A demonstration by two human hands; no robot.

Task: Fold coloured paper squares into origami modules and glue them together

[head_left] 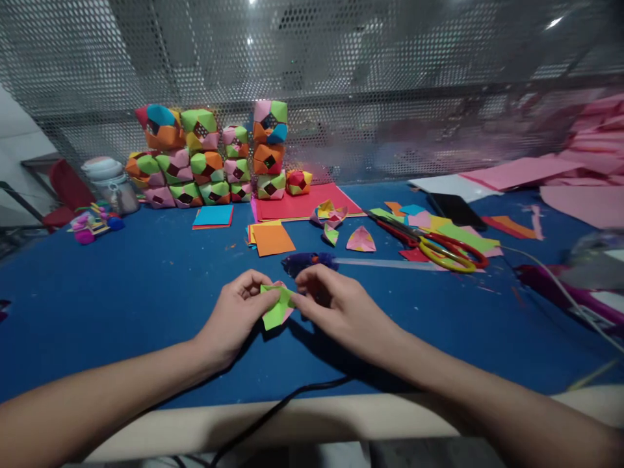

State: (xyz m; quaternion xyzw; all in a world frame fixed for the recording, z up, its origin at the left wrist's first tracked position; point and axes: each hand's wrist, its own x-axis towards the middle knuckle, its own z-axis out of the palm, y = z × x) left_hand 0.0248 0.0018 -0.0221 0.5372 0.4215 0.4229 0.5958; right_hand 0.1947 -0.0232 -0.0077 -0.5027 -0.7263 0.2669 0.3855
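Busy blue table here. Folded-paper cubes are stacked along the back by the perforated metal screen, with orange paper squares nearer the front. Off to the right, a phone and yellow-handled scissors sit among colored scraps. The closest obstacle is a dark blue glue gun, lying just past the right hand, its clear glue stick pointing right.

Both forearms come in from the bottom corners and angle toward each other. The left hand is pinching a green-and-pink folded paper piece, thumb on top. The right hand has curled fingers and its thumb tip at the paper's right edge; can't tell if it's actually gripping. So the piece sits between the two hands, held above the table.
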